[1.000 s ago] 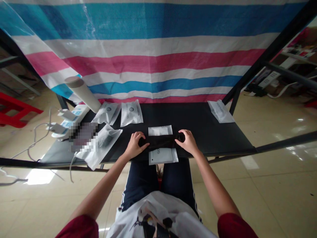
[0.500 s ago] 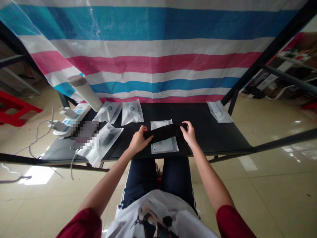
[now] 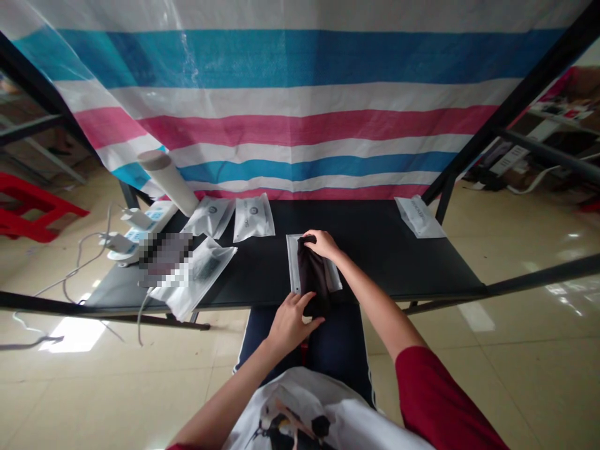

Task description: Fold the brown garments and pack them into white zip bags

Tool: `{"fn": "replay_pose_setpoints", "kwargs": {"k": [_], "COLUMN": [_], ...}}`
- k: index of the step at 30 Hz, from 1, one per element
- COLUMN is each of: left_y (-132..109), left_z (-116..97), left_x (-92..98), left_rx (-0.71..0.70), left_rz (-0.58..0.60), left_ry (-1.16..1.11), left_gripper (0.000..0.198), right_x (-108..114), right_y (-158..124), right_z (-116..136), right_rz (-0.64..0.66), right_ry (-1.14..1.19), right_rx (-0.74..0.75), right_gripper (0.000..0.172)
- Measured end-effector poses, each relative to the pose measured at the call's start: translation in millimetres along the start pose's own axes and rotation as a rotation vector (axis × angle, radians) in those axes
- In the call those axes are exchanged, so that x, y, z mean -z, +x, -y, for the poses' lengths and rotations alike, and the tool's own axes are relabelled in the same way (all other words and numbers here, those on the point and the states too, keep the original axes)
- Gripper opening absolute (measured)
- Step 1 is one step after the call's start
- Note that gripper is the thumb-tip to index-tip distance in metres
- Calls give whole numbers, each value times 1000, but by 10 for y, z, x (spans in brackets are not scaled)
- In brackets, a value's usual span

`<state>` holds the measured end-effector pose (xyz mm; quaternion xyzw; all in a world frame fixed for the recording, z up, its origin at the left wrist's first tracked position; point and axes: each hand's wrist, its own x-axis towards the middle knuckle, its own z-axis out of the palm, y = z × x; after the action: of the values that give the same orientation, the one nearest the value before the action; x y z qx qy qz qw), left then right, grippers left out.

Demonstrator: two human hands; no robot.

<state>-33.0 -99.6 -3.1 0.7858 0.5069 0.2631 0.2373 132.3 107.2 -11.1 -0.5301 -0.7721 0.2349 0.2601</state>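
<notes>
A dark, soft piece of folded cloth (image 3: pixel 313 272) lies lengthwise, pointing away from me, over a white zip bag (image 3: pixel 293 265) on the black table. My right hand (image 3: pixel 322 244) pinches its far end. At the near end, by the table's front edge, my left hand (image 3: pixel 293 319) has thumb and fingers around the cloth's left side. The cloth covers most of the bag's middle, and what kind of garment it is does not show clearly.
Two printed white bags (image 3: pixel 254 217) stand at the back left, another bag (image 3: pixel 201 275) nearer me. Beside them are a pale bottle (image 3: pixel 171 184), a power strip (image 3: pixel 140 237) with plugs and a blurred-out patch. One more bag (image 3: pixel 419 217) lies far right. A striped sheet (image 3: pixel 290 125) hangs behind.
The cloth has turned from lying crosswise to pointing away from me. My right hand has moved left to its far end; my left hand has come down toward the table's front edge.
</notes>
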Motion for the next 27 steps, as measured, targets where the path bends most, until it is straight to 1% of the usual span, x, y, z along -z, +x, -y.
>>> {"fn": "replay_pose_setpoints", "kwargs": {"k": [2,4,5,8,11,12,14,16,17,19,21,23,25,26,27], "left_y": [-22,-15,1,84,172,196,240,287,318,399,511,643,779,844,905], "left_z": [77,145,175,242,283,293,311,326,331,337,340,347,367,383,402], "left_x": [1,39,64,138,193,206,225,225,217,188,149,112,87,79,75], "left_rx": [-50,-89,-121,-254,-298,-293,-267,-195,-141,-31,48,94,120,126,132], "left_rz": [-6,-6,16,133,191,195,190,137,94,19,-16,-22,-29,-31,-34], "left_ry": [177,292,316,275,155,109,23,-40,-66,-111,-145,-153,-141,-135,-130], "left_gripper": [55,52,51,56,56,53,40,27,26,31,36,39,42,44,47], "right_x": [-38,-45,-44,-48,-62,-66,-65,-52,-40,-5,45,109,178,208,230], "right_y": [-21,-33,-37,-52,-81,-90,-103,-107,-110,-139,-223,-386,-614,-741,-867], "right_z": [-49,-95,-112,-130,-117,-113,-116,-135,-146,-158,-134,-61,57,124,193], "right_rz": [-14,-21,-19,-19,-30,-33,-36,-35,-34,-56,-141,-285,-424,-469,-484], "right_ry": [-17,-37,-44,-57,-62,-58,-34,28,76,183,245,235,190,165,137], "right_rx": [21,27,30,49,60,59,54,37,20,-20,-42,-35,-22,-15,2], "right_gripper": [25,26,26,26,24,23,23,29,35,45,47,42,36,34,32]}}
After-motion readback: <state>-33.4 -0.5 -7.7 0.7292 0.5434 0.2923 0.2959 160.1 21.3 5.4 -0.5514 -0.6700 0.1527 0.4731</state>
